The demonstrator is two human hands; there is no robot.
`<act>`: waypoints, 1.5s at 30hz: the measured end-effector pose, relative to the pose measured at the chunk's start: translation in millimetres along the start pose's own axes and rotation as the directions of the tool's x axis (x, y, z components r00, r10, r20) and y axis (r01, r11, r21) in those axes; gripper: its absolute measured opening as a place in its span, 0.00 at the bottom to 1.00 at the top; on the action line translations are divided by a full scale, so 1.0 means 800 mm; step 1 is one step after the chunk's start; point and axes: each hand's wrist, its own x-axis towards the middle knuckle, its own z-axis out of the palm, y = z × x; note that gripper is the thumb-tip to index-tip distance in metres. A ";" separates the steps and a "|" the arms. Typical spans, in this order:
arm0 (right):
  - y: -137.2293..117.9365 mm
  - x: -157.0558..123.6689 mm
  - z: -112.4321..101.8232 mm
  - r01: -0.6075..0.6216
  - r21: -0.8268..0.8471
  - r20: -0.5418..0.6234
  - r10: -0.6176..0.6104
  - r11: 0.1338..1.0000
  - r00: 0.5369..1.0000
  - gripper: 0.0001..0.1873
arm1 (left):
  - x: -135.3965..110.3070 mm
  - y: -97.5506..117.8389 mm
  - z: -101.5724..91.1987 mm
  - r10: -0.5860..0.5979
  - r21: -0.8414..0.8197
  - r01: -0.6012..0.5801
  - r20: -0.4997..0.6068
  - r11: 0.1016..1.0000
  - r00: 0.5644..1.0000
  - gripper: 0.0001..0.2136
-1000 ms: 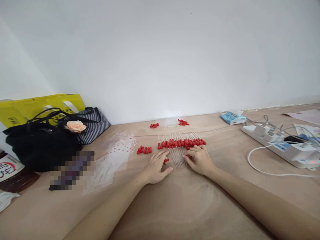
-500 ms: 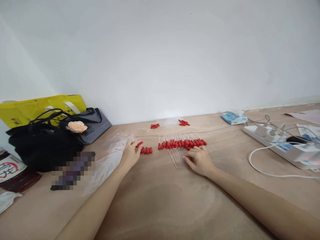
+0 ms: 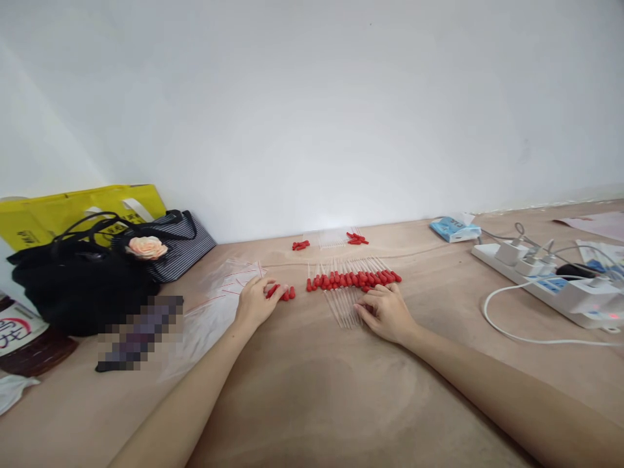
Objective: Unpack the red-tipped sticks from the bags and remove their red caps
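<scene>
My left hand [image 3: 256, 303] is closed in a pinch on a red rubber bulb [image 3: 272, 291], right beside several loose red bulbs [image 3: 291, 292] on the table. To the right lies a long row of droppers [image 3: 348, 279], their thin clear tubes pointing away and red bulbs towards me. My right hand [image 3: 387, 312] rests at the near side of that row, fingers curled. Its thumb is at the edge of a small fan of bare clear tubes [image 3: 341, 309]; what its fingertips hold is hidden.
Farther back, by the wall, lie two small bundles of red-bulbed droppers [image 3: 357, 238] [image 3: 301, 245]. Clear plastic bags [image 3: 219, 305] spread left of my left hand. Black bag [image 3: 82, 286] and bottle [image 3: 29, 338] stand far left; tissue pack [image 3: 453, 229], power strip [image 3: 546, 286] and cables lie right.
My left hand has lowered, with the red bulb, onto the loose bulbs and now partly covers them. My right hand has stayed almost still at the droppers.
</scene>
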 end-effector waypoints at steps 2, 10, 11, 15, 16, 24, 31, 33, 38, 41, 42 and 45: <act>0.000 0.000 0.000 0.006 -0.004 -0.002 -0.006 1.000 1.000 0.13 | -0.001 0.008 0.000 0.027 0.012 -0.027 -0.059 1.000 0.998 0.13; 0.004 -0.001 0.002 0.020 -0.002 -0.011 -0.020 1.000 1.000 0.13 | 0.019 0.062 0.028 0.095 0.118 -0.105 0.090 0.987 0.991 0.14; 0.004 -0.001 0.002 0.020 -0.002 -0.014 -0.020 1.000 1.000 0.13 | 0.024 0.066 0.033 0.053 0.133 -0.069 0.121 0.989 0.991 0.14; 0.003 -0.001 0.003 0.027 -0.009 -0.022 -0.027 1.000 0.999 0.13 | 0.042 0.073 0.051 -0.072 0.185 0.037 0.189 0.982 0.979 0.15; 0.004 -0.001 0.003 0.029 -0.010 -0.023 -0.029 1.000 0.999 0.13 | 0.046 0.073 0.053 -0.083 0.192 0.046 0.188 0.980 0.979 0.14; 0.006 -0.001 0.006 0.003 0.081 -0.089 0.004 0.997 0.996 0.11 | 0.034 0.070 -0.003 0.039 0.169 -0.054 0.092 0.984 0.995 0.09; -0.001 -0.002 0.003 0.124 0.033 -0.226 -0.114 0.992 0.967 0.28 | -0.045 0.060 0.004 0.534 -0.119 -0.525 0.058 0.842 0.843 0.11; -0.006 -0.002 0.001 0.207 -0.015 -0.158 -0.207 0.978 0.966 0.25 | -0.053 0.060 0.014 0.593 -0.146 -0.583 0.032 0.799 0.804 0.11; -0.015 0.000 0.001 0.303 -0.065 -0.093 -0.308 0.951 0.947 0.16 | -0.050 0.070 0.025 0.712 -0.065 -0.716 -0.078 0.695 0.698 0.10; -0.015 0.001 0.005 0.338 -0.059 -0.116 -0.343 0.939 0.932 0.12 | -0.049 0.073 0.026 0.773 0.007 -0.785 -0.179 0.619 0.608 0.08; -0.015 0.002 0.007 0.346 -0.059 -0.127 -0.351 0.936 0.928 0.12 | -0.049 0.073 0.026 0.783 0.022 -0.799 -0.217 0.601 0.583 0.07; -0.016 0.004 0.013 0.355 -0.069 -0.170 -0.361 0.932 0.917 0.10 | -0.050 0.072 0.026 0.798 0.031 -0.828 -0.289 0.560 0.529 0.05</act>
